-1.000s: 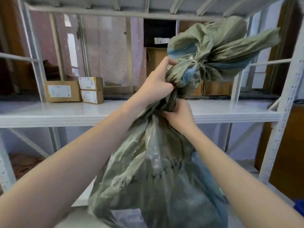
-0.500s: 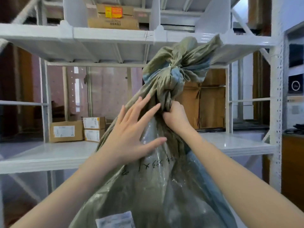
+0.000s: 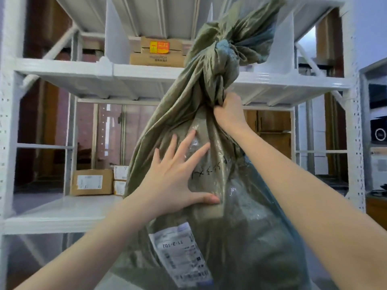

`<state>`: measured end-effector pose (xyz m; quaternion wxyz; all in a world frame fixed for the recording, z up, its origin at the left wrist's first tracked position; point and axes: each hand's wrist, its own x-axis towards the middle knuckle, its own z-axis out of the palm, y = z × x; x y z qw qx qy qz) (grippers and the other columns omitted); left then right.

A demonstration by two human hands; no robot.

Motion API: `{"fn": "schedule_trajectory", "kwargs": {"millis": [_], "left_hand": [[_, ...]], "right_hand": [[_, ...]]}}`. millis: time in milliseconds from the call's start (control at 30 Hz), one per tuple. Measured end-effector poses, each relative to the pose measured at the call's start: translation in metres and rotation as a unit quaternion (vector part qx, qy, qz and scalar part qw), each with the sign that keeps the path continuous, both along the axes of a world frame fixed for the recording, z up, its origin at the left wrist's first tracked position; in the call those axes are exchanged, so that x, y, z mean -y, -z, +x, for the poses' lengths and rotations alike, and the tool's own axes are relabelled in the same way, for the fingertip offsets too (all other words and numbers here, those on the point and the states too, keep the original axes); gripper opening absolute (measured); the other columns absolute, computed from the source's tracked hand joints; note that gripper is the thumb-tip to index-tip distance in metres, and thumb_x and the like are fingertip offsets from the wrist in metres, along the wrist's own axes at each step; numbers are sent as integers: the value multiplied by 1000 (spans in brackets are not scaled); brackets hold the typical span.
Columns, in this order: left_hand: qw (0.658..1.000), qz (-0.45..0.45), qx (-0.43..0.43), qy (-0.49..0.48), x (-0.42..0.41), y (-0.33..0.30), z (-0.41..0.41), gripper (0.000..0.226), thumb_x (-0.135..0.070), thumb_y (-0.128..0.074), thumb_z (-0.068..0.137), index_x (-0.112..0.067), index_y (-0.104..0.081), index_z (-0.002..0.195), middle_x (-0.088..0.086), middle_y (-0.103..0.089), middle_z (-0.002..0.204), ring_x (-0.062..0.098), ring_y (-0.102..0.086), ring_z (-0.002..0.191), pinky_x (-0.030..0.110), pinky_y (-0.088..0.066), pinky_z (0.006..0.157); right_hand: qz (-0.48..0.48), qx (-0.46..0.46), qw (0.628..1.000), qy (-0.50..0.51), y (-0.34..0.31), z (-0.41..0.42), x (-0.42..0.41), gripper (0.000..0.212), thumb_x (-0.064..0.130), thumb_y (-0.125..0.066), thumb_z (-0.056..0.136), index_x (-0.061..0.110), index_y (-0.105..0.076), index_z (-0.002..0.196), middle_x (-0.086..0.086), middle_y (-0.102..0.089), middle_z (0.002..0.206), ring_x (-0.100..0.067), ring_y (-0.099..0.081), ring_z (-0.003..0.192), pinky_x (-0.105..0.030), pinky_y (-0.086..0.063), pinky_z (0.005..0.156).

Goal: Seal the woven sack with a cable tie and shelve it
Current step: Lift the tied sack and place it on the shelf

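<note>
White steel shelving (image 3: pixel 62 214) fills the room ahead, its tiers carrying a few brown cardboard boxes (image 3: pixel 92 182). The right hand (image 3: pixel 229 110) is clenched on the gathered neck of the olive-green woven sack (image 3: pixel 209 164), just below the bunched top, likely to carry the weight and steer it. The left hand (image 3: pixel 173 183) lies open and flat against the sack's front, fingers spread, steadying the bulk. No cable tie is discernible at the neck. The sack hangs before the rack, its top overlapping the upper shelf's edge (image 3: pixel 282 81). The middle tier looks roomiest, the small boxes well left.
</note>
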<state>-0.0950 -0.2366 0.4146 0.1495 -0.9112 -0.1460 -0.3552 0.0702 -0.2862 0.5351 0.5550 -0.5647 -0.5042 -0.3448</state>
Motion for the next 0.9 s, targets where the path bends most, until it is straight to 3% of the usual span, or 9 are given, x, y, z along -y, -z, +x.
{"fn": "schedule_trajectory", "kwargs": {"millis": [167, 267, 333, 433, 567, 633, 767, 833, 900], "left_hand": [[998, 57, 35, -18, -13, -33, 8, 110, -82, -49, 61, -43, 9, 146, -11, 28, 155, 31, 17, 145, 62, -5, 114], [994, 84, 52, -44, -32, -43, 20, 111, -77, -56, 64, -40, 7, 147, -7, 25, 156, 33, 18, 145, 65, -5, 113], [993, 86, 52, -68, -47, -39, 35, 112, -74, -59, 65, -39, 10, 146, -4, 27, 156, 35, 19, 144, 65, -5, 113], [993, 66, 33, -91, -76, -22, 61, 114, -73, -60, 66, -38, 14, 146, 0, 29, 155, 37, 21, 143, 65, -8, 113], [996, 16, 22, -90, -120, 1, 94, 111, -72, -59, 67, -39, 12, 146, -2, 30, 155, 34, 19, 144, 64, -11, 114], [996, -4, 39, -82, -138, 3, 107, 109, -74, -57, 66, -39, 7, 147, -5, 27, 156, 33, 16, 145, 62, -10, 115], [995, -25, 60, -79, -159, 0, 130, 100, -74, -52, 71, -38, 1, 148, -5, 17, 159, 31, 9, 147, 61, -12, 115], [992, -18, 93, -87, -164, -1, 140, 95, -72, -51, 73, -37, -5, 149, -3, 9, 160, 30, 5, 147, 60, -10, 115], [986, -12, 136, -95, -167, -1, 150, 87, -68, -51, 76, -33, -17, 147, -1, -2, 161, 28, -3, 148, 58, -11, 114]], "right_hand": [[62, 25, 998, -14, -34, -6, 0, 21, -11, -42, 73, -5, -60, 84, -22, -66, 90, -29, -61, 95, -26, -40, 72], [99, 29, 995, -14, -42, -2, -14, 24, -8, -43, 75, -8, -62, 92, -25, -67, 97, -34, -61, 100, -35, -47, 86], [103, 19, 994, -24, -37, 6, -31, 21, -6, -44, 76, -5, -62, 87, -26, -67, 95, -37, -62, 97, -44, -49, 88], [49, -12, 999, -16, -18, 25, -60, 15, -5, -46, 78, -4, -60, 79, -30, -66, 90, -41, -61, 92, -50, -49, 83], [-25, -27, 999, -19, 9, 51, -92, 12, 8, -53, 85, 4, -61, 77, -22, -68, 89, -37, -62, 91, -37, -47, 74], [-68, -20, 997, -25, 15, 61, -105, 21, 23, -56, 88, 4, -64, 87, -18, -69, 95, -34, -62, 96, -38, -49, 81], [-117, -28, 993, 15, 23, 75, -114, 74, 66, -52, 73, 11, -55, 122, -12, -60, 123, -28, -51, 120, -46, -44, 101], [-123, -46, 991, 30, 41, 73, -110, 84, 57, -57, 80, 7, -31, 142, -12, -36, 148, -27, -31, 138, -44, -29, 114], [-70, -5, 995, 70, 74, 66, -101, 72, 36, -61, 85, 5, -28, 141, -13, -32, 146, -27, -31, 136, -38, -32, 111]]}}
